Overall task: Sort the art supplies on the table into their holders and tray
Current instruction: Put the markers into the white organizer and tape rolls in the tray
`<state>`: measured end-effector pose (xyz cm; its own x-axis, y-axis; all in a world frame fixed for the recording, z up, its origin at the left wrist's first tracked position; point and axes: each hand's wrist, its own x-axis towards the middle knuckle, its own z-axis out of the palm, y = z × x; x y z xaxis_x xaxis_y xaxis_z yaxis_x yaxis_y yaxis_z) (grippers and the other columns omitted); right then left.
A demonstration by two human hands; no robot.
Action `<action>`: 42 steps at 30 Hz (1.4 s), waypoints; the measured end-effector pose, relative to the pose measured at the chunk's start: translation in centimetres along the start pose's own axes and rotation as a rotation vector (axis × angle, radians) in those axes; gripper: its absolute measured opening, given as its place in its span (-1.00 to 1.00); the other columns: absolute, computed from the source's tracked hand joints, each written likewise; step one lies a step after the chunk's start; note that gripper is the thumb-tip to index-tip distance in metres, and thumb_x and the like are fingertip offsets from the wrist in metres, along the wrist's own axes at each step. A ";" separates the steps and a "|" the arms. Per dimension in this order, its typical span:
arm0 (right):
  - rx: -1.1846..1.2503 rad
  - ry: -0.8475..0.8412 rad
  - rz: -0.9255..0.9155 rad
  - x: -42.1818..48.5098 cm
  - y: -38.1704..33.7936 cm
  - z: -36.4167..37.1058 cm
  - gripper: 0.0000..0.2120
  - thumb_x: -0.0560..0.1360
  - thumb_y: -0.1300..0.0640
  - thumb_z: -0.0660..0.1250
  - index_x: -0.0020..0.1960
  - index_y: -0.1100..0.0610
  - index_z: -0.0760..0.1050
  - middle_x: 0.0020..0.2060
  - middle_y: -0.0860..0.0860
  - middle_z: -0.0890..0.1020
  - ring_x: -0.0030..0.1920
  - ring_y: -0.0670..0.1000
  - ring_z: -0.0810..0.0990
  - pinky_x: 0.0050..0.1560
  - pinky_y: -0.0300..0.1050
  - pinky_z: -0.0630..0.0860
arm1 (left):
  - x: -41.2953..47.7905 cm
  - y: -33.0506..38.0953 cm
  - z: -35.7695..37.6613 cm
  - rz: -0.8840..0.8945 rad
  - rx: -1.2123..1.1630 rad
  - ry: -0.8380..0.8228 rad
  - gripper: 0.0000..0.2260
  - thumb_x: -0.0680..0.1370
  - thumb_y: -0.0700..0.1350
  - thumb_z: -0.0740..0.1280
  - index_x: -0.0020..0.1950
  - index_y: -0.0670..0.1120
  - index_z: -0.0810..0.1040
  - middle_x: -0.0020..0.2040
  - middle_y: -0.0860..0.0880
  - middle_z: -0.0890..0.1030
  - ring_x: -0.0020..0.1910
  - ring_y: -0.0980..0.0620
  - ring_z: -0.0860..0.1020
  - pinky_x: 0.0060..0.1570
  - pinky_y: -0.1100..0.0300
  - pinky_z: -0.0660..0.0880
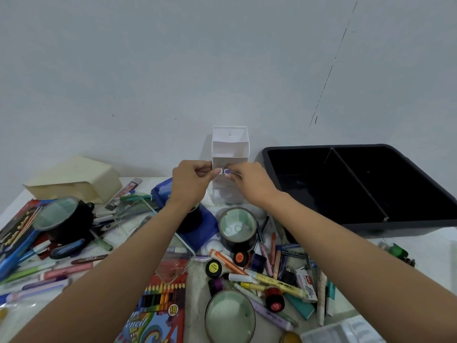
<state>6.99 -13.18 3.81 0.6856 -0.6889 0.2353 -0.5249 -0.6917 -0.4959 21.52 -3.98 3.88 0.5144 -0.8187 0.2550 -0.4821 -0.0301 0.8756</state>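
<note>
Both my hands are raised in front of the white tiered holder (230,144) at the back of the table. My left hand (190,180) pinches a small white piece (219,171) and my right hand (252,181) pinches a small purple piece (227,171); the two pieces nearly touch. A black two-compartment tray (366,219) sits at the right, its inside dark. A cream holder (74,181) lies tipped at the back left. Markers, pens and paint pots (274,299) are scattered over the table.
A wide tape roll (238,229) stands near the middle. A coloured pencil box (158,315) lies at the front. A black pot with glass lid (66,219) is on the left, beside a blue cloth (205,229). The wall is close behind.
</note>
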 end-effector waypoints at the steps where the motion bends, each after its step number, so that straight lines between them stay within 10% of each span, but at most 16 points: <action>1: 0.000 -0.001 -0.001 0.1 -0.3 0.1 -0.77 0.64 0.08 0.25 0.04 0.16 0.65 -0.17 0.14 0.68 -0.12 0.20 0.60 -0.10 0.08 0.54 | 0.0 -0.1 0.0 -0.004 -0.007 0.001 -0.86 0.49 -0.13 0.53 0.03 -0.07 0.74 -0.15 0.02 0.73 -0.18 0.31 0.66 0.00 0.40 0.56; 17: 0.211 0.031 0.063 -0.3 -0.6 0.6 -0.81 0.63 0.08 0.32 0.14 0.05 0.67 -0.04 -0.01 0.73 -0.07 0.01 0.66 0.01 0.00 0.59 | -0.4 -0.3 -0.5 -0.027 -0.064 -0.008 -0.89 0.49 -0.11 0.53 -0.09 0.12 0.72 -0.18 0.24 0.69 -0.14 0.33 0.65 0.11 0.22 0.59; 22: 0.233 0.080 0.080 -1.0 -0.7 1.0 -0.86 0.63 0.13 0.31 0.10 0.08 0.63 -0.12 0.05 0.71 -0.33 0.06 0.66 -0.10 0.05 0.61 | 0.1 -0.6 -0.8 -0.077 -0.113 -0.036 -0.88 0.56 -0.02 0.44 0.06 0.05 0.73 -0.11 0.09 0.74 -0.05 0.04 0.71 0.09 -0.08 0.62; 30: 0.269 0.017 0.089 -0.4 -0.4 0.7 -0.90 0.62 0.15 0.32 0.10 0.08 0.58 0.02 -0.01 0.70 -0.39 -0.10 0.55 -0.10 -0.01 0.62 | 0.2 -0.4 -0.3 -0.054 -0.136 -0.084 -0.81 0.64 -0.13 0.34 0.04 -0.18 0.72 -0.05 -0.21 0.72 0.00 -0.04 0.71 0.04 0.04 0.65; 42: 0.058 -0.122 0.023 -0.7 -1.0 -0.4 -0.73 0.65 0.08 0.24 0.33 0.04 0.49 0.10 0.07 0.67 0.00 0.17 0.62 0.03 0.08 0.56 | -0.4 -0.5 -1.0 -0.116 -0.051 -0.159 -0.86 0.64 -0.09 0.33 0.06 -0.06 0.69 -0.03 -0.07 0.73 0.02 0.06 0.69 0.13 -0.02 0.61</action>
<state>6.80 -12.12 4.46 0.7320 -0.6703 0.1221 -0.5132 -0.6603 -0.5484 22.25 -3.05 3.70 0.4439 -0.8918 0.0873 -0.3875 -0.1032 0.9161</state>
